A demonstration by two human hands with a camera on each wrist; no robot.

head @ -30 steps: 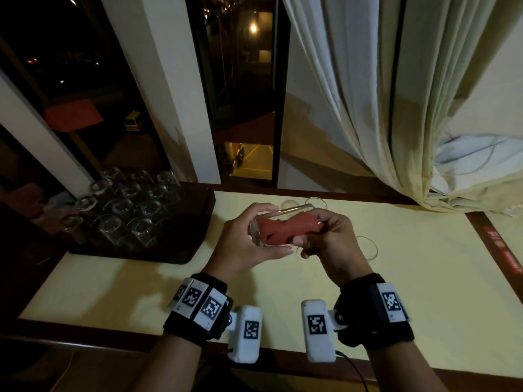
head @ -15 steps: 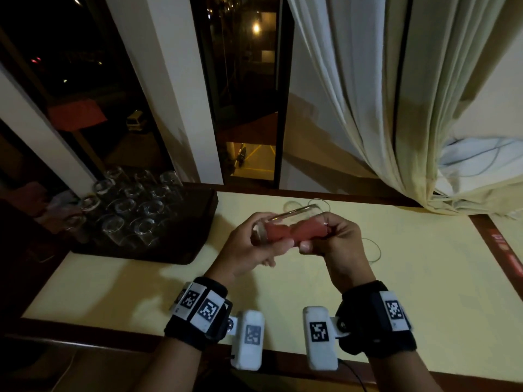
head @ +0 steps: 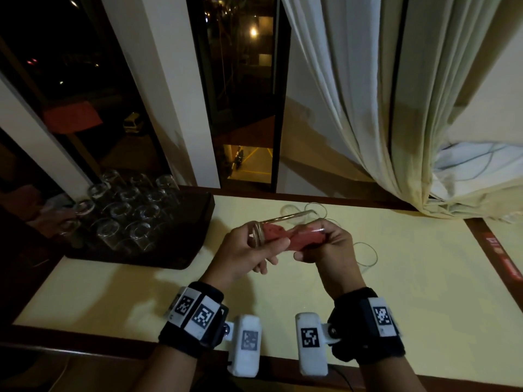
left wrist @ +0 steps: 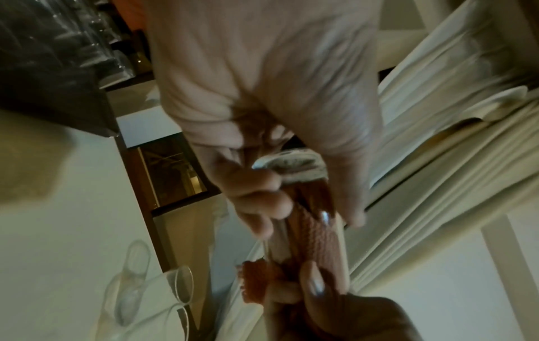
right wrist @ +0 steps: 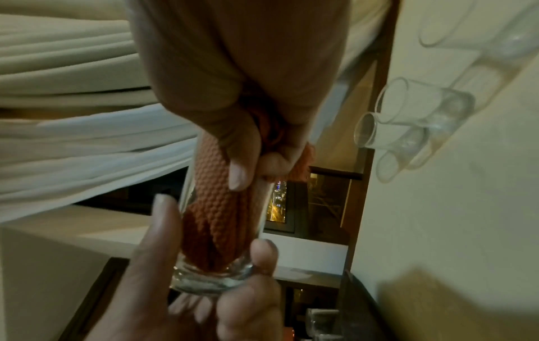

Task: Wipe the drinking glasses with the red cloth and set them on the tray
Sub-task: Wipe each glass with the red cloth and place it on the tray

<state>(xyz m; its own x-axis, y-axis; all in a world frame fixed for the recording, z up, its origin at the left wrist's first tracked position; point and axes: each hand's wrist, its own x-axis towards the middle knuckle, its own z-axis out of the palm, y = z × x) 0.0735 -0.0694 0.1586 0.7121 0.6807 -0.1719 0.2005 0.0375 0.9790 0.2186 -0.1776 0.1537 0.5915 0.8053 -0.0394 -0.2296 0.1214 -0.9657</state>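
My left hand [head: 243,250] grips the glass [head: 285,232] at its base; my right hand [head: 329,244] pinches the red cloth [head: 278,234] pushed inside, deeper than before. Tray [head: 198,219] occupies the table's [head: 410,278] far-left corner; free room lies right.

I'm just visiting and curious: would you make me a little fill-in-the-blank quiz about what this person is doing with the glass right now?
1. The red cloth is stuffed ____ the held glass.
2. The left hand grips the glass at its thick ____ end.
3. The right hand grips the cloth at the glass's ____ end.
4. The glasses on the dark tray stand ____ down.

Missing words: inside; bottom; open; upside
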